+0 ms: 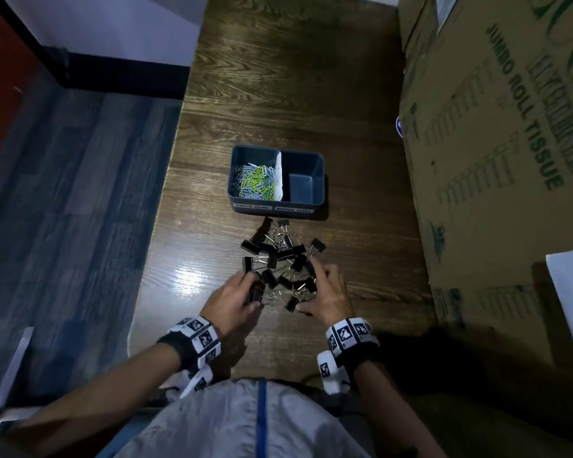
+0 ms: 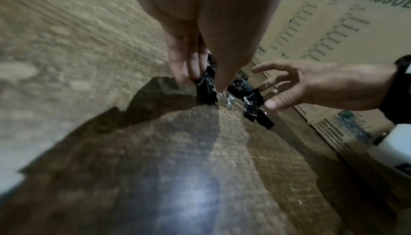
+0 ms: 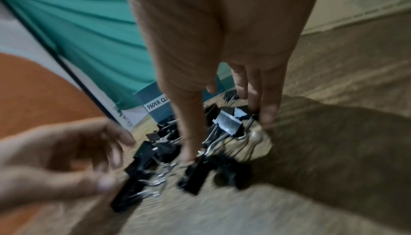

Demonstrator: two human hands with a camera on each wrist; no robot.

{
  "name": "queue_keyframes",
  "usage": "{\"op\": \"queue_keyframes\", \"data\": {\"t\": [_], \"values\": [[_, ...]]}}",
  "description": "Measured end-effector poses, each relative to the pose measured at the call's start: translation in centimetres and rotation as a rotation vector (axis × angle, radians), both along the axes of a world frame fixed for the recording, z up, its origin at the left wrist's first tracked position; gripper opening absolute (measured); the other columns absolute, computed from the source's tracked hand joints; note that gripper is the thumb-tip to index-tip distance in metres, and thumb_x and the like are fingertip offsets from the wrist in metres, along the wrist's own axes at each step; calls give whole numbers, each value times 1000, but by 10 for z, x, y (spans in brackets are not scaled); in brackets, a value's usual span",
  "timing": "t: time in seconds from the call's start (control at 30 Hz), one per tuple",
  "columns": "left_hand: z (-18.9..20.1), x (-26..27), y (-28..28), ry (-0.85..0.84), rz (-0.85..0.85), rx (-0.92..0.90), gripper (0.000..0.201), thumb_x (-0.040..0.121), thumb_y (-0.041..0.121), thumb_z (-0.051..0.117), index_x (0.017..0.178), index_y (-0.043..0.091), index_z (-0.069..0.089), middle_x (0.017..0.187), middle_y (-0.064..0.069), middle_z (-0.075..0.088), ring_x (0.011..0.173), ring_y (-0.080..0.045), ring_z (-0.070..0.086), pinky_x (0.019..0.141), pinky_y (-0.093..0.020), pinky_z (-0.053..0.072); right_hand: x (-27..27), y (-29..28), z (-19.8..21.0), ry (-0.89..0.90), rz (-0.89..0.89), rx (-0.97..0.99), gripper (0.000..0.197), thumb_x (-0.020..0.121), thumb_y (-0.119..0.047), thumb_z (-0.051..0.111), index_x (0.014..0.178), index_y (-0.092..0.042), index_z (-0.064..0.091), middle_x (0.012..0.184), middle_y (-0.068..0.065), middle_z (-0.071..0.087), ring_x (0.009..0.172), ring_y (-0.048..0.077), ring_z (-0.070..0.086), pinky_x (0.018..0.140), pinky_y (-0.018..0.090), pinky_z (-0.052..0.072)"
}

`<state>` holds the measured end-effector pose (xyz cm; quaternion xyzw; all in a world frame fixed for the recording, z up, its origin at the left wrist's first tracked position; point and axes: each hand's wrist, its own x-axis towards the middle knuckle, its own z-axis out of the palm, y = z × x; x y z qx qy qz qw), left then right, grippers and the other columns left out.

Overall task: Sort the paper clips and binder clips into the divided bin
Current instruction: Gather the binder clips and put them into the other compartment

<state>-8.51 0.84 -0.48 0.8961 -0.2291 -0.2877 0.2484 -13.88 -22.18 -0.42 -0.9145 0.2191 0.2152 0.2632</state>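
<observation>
A dark divided bin (image 1: 321, 193) stands mid-table. Its left compartment holds several coloured paper clips (image 1: 255, 184); the right compartment (image 1: 301, 187) holds nothing. Just in front of the bin lies a pile of black binder clips (image 1: 278, 256). My left hand (image 1: 250, 292) is at the pile's near left edge and pinches a binder clip (image 2: 205, 91) between thumb and fingers. My right hand (image 1: 311, 289) is spread over the pile's near right side. Its thumb (image 3: 189, 154) and fingertips (image 3: 268, 115) touch clips but are wide apart.
A big cardboard box (image 1: 493, 160) printed "JUMBO ROLL TISSUE" walls off the table's right side, close to the pile. The table's left edge (image 1: 166, 193) drops to the floor. A white object (image 1: 571, 285) sits at the right, beside the box.
</observation>
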Motion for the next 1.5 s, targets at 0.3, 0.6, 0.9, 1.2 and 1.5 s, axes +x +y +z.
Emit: {"op": "queue_keyframes", "data": {"t": [0.3,0.6,0.9,1.2,1.5], "values": [[6,88,-43,-75,-285,452,155,41,75,79,145,32,-28,158,-12,-20,145,-39,-10,114,-64,12,42,-21,5,292,477,-115,158,53,-40,95,147,-43,-32,149,5,-49,148,35,-25,116,67,5],[1,82,-91,-179,-481,582,152,46,57,88,151,22,-17,160,-8,-12,142,-38,12,109,-51,31,66,-15,3,235,579,-149,150,49,-40,97,155,-34,-9,162,12,-26,149,46,-4,117,64,17],[-3,54,-53,-177,-309,223,107,69,48,77,150,25,11,151,-3,25,132,-24,29,101,-44,40,58,-16,9,8,492,-79,97,68,-47,84,148,-31,31,143,2,31,132,27,30,111,50,31],[-13,23,-22,-73,-333,498,149,50,73,77,143,31,-31,154,-6,-32,144,-38,-18,115,-60,9,108,7,10,64,565,3,102,86,-64,61,159,-23,2,166,2,-16,154,27,-4,121,54,10],[-6,34,-28,-185,-246,320,122,69,58,74,151,29,-12,161,-4,0,142,-26,15,109,-46,33,61,-6,7,-126,536,-2,87,80,-57,72,152,-29,33,156,2,29,144,25,24,116,52,27]]}}
